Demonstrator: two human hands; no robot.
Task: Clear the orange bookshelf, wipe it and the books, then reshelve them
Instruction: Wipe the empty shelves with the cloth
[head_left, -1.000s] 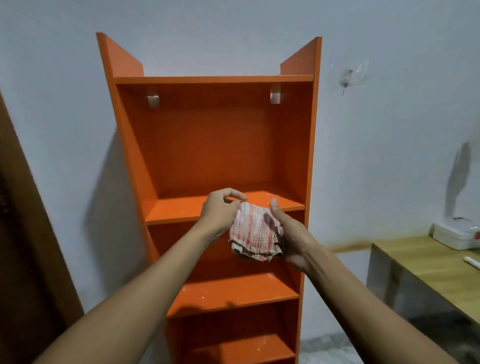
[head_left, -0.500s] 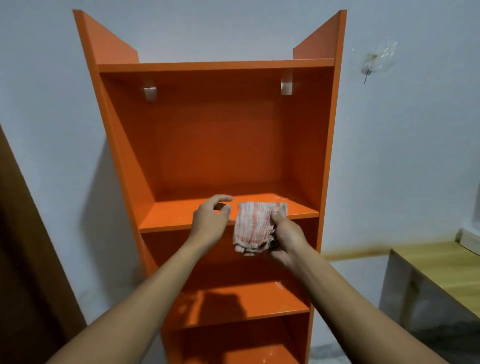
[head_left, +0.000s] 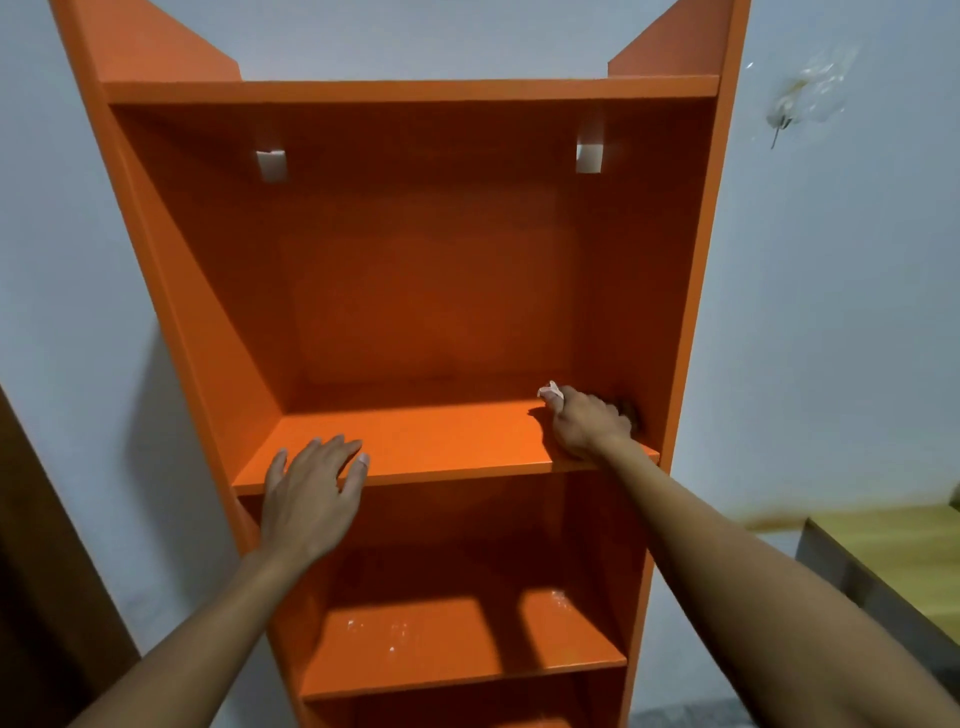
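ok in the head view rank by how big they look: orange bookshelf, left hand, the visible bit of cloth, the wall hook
1. orange bookshelf
2. left hand
3. wall hook and cloth: both small, and the cloth is mostly hidden under the right hand, so unranked.

Dim, soft focus, wide-angle edge bowing

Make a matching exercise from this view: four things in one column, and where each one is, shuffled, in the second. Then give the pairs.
Things
1. left hand
2. right hand
3. cloth
4. wooden table

Places
A. low at the right edge of the view, beside the bookshelf
B. fingers spread at the front left edge of the upper shelf
C. at the far right of the upper shelf board, near the side panel
D. mostly hidden under a hand, a corner peeking out past the fingers

Pairs: 1-B, 2-C, 3-D, 4-A
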